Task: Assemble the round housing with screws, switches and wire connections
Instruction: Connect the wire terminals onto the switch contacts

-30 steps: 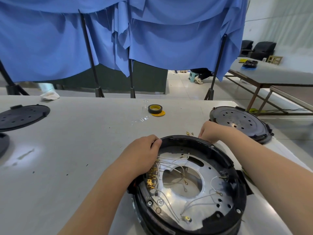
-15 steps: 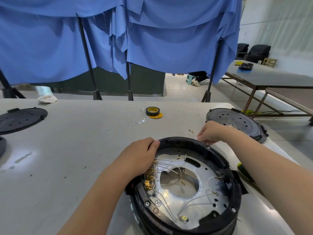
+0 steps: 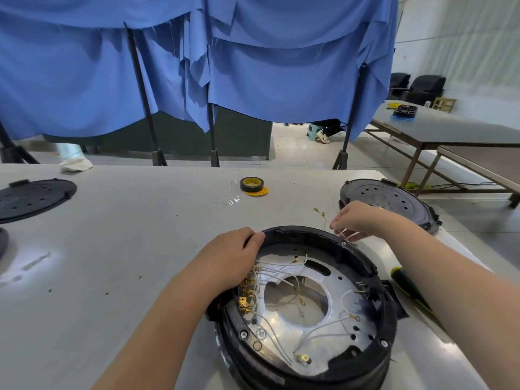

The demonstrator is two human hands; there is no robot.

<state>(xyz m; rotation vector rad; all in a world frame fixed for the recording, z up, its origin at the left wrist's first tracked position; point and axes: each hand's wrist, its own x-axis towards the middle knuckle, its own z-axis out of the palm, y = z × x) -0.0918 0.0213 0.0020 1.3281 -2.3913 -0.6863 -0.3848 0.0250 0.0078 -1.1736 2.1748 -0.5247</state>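
On the table, lower centre: the round housing sits open side up on the grey table, black rim around a silvery plate with a large hole in the middle.
Left hand: the left hand rests on the housing's upper-left rim, fingers curled over the edge and thumb lying along the rim; it grips the housing as it did a second ago.
Right hand: the right hand is now lifted just above the rim's far right edge, whereas earlier it lay down against the rim; its fingertips pinch a loose wire.
Loose wire: one end with a brass terminal now points up and left of the fingers, and pale strands hang below the hand toward the rim.
Inside the housing: white wires with ring lugs lie across the plate; a row of brass terminals stands by the left hand.
Right of the housing: a green and black screwdriver lies partly under the right forearm.
Upper right: a black perforated lid lies behind the right hand.
Upper centre: a tape roll with a yellow core; its print is too small to read.
Writing: no legible label anywhere.
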